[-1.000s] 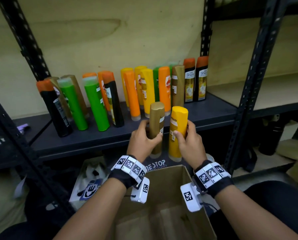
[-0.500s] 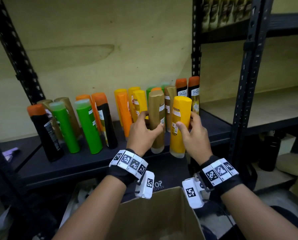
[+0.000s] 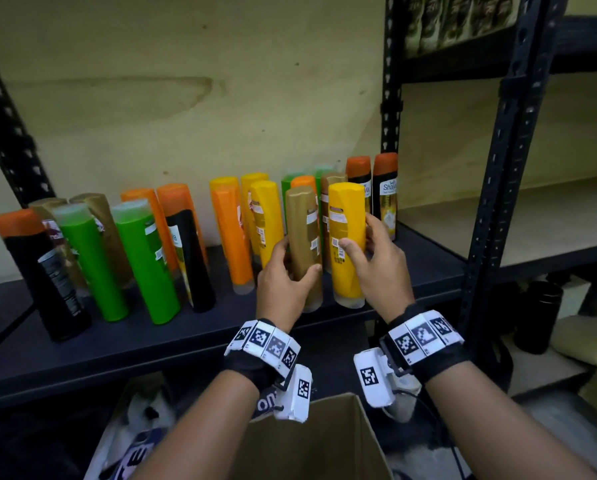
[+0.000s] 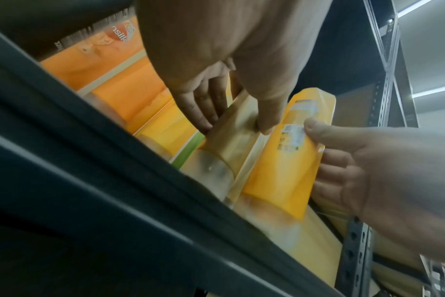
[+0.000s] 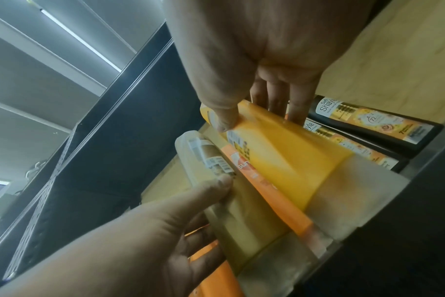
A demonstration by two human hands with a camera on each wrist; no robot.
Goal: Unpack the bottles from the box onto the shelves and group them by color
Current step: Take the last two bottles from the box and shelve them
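Plywood back wall (image 3: 186, 81) behind, black metal shelving posts (image 3: 498, 168) at right. Dark shelf (image 3: 151, 327) below, carrying upright bottles, caps down: at left, an orange-capped black bottle (image 3: 44, 278), two green bottles (image 3: 117, 258) and gold ones behind; in the middle, orange and yellow bottles (image 3: 248, 230); at right, two black bottles (image 3: 383, 195) with orange tops, against the post. Open cardboard box (image 3: 307, 441) at the bottom edge, under the wrists. Left hand (image 3: 283, 282) wrapped around a gold bottle (image 3: 304, 244), thumb across its front, fingers curled behind, cap at the front edge of the shelf. Right hand (image 3: 376, 271) gripping a yellow bottle (image 3: 345, 237), thumb on the label, fingers behind. Both held bottles side by side, close together, just in front of the middle row.
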